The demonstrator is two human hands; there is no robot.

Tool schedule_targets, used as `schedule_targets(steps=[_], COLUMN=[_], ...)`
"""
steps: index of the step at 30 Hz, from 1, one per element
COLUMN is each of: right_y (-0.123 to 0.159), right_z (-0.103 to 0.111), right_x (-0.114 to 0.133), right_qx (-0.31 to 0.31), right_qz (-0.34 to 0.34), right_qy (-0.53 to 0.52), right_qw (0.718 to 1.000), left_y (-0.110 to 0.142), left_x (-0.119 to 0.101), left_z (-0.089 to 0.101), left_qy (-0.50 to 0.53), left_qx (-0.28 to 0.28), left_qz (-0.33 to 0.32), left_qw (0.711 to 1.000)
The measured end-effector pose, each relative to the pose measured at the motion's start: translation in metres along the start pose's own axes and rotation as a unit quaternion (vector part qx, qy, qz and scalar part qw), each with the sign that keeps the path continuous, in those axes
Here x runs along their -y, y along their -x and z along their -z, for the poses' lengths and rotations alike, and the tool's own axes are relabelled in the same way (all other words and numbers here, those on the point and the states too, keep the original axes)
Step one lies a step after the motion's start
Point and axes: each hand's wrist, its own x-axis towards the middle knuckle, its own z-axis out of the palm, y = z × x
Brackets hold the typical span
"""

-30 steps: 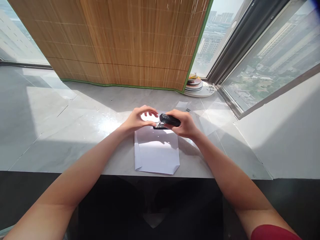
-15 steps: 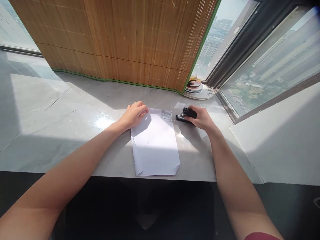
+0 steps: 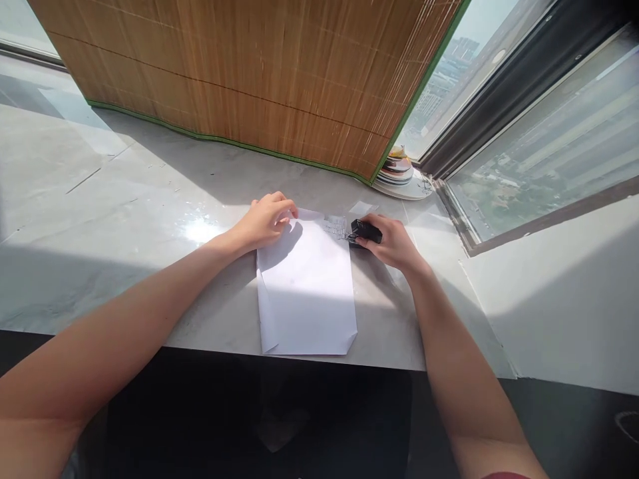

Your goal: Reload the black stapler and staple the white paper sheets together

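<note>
White sheets of paper lie in a pile on the grey ledge, their lower corners slightly curled. Rows of small metallic marks that look like staples cover the upper right corner. My left hand rests at the upper left edge of the paper, its fingers curled and closed on that edge; the fingertips are partly hidden. On the other side, my right hand is wrapped round a black stapler. The stapler's front end meets the paper's right edge near the top; whether paper sits between its jaws, I cannot tell.
A bamboo blind with a green border hangs over the back of the ledge. Stacked plates stand in the far right corner beside the open window frame. A small white slip lies behind the stapler.
My right hand has brought the stapler left, from beside the paper to its right edge. My left hand stays at the paper's upper left. The view has tilted slightly.
</note>
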Motion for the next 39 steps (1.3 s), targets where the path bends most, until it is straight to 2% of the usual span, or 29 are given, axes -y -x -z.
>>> schedule_targets(steps=[4,8,12,17,23,27,30,35,39], right_y=[0.0,0.0,0.0,0.0,0.002,0.002,0.002,0.003,0.004], right_z=[-0.004,-0.007,-0.007,-0.008,-0.012,-0.014,-0.016,-0.021,-0.024], right_x=[0.005,0.009,0.013,0.021,0.037,0.047,0.051,0.056,0.058], right_qx=[0.004,0.006,0.013,0.028,0.017,0.021,0.007,-0.017,-0.023], right_qz=[-0.001,-0.001,0.006,0.0,0.032,0.057,0.048,0.037,0.036], right_qy=[-0.001,-0.007,-0.009,0.005,0.033,0.016,0.012,0.028,0.045], right_qw=[1.0,1.0,1.0,1.0,0.999,0.998,0.999,0.999,0.998], left_y=[0.005,0.011,0.014,0.018,0.021,0.021,0.02,0.019,0.019], left_x=[-0.012,-0.024,-0.029,-0.033,-0.031,-0.034,-0.035,-0.034,-0.034], left_z=[-0.006,-0.016,-0.017,-0.018,-0.025,-0.022,-0.019,-0.017,-0.018], left_qy=[-0.083,-0.066,-0.034,-0.038,-0.02,-0.069,-0.091,-0.068,-0.049], left_qx=[0.001,0.079,0.138,0.168,0.136,0.168,0.196,0.179,0.19], left_qz=[-0.076,-0.172,-0.202,-0.203,-0.206,-0.218,-0.225,-0.221,-0.203], left_qw=[0.994,0.98,0.969,0.964,0.969,0.959,0.95,0.956,0.959])
